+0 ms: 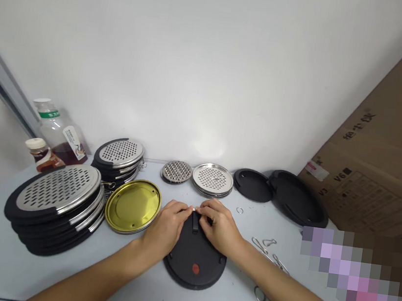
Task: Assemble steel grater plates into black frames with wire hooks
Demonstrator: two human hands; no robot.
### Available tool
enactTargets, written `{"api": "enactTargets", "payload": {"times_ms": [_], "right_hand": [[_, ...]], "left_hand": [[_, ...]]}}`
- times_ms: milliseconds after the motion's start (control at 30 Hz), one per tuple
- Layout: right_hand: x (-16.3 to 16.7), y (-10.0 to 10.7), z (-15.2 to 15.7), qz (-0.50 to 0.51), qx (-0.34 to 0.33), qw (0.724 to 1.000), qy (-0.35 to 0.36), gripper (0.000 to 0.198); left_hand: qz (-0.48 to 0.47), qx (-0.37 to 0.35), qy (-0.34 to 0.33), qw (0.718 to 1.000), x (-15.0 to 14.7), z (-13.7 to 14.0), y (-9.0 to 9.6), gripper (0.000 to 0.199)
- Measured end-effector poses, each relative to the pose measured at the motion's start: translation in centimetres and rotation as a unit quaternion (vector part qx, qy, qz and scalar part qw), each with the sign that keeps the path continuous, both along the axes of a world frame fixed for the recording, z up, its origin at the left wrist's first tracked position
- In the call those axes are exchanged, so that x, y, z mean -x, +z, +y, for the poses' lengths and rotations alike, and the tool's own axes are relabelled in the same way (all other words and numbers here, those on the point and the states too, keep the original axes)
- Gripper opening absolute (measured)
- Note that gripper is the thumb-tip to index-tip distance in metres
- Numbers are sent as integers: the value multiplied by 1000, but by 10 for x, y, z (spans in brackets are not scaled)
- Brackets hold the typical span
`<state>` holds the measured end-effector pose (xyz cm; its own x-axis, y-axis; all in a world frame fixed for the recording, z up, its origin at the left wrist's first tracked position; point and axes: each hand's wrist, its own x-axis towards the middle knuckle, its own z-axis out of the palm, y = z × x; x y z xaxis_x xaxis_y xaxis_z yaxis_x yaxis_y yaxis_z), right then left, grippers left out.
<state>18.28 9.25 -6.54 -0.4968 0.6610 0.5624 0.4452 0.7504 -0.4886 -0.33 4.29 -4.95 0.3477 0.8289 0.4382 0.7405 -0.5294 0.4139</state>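
A black round plate point(196, 258) with a red oval mark lies on the table in front of me. A short black strap point(196, 223) runs down from its far edge. A small shiny metal piece point(193, 210) shows at the strap's far end, between my fingertips; its shape is mostly hidden. My left hand point(171, 223) pinches from the left at that end, its palm over the plate's left rim. My right hand point(219, 224) is closed from the right, thumb and fingers bent against the same spot. Close by on the left sits a gold-coloured round plate point(133, 206).
Stacked grater discs with black rims point(62, 191) stand left, bottles point(70, 143) behind them. Perforated metal discs point(214, 179) and black plates point(298, 198) line the wall. Metal hooks point(262, 247) and a ring point(259, 294) lie right, near a cardboard box point(377, 159).
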Motion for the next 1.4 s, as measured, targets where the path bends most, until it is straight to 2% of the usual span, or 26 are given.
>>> {"api": "enactTargets", "payload": {"times_ms": [333,933,1067,1267,1367,1400], "right_hand": [[0,2,-3,-5,11,1000,3,25],[2,4,-6,-39,10,998,-50,21],[0,7,-8,-67,27,995,-66,18],[-7,22,-9,-117,87,986,-82,28],[-14,27,-8,-139,103,979,-106,23],[-16,28,-7,-148,112,976,-114,20]], "left_hand": [[10,-4,-4,1000,0,-1,-1,35],[-5,6,-40,999,-1,4,-2,33],[-9,16,-43,999,0,3,-1,36],[-25,25,-27,999,0,-2,9,41],[-21,51,-27,998,2,-10,21,36],[-10,75,-36,996,4,-14,25,41]]}}
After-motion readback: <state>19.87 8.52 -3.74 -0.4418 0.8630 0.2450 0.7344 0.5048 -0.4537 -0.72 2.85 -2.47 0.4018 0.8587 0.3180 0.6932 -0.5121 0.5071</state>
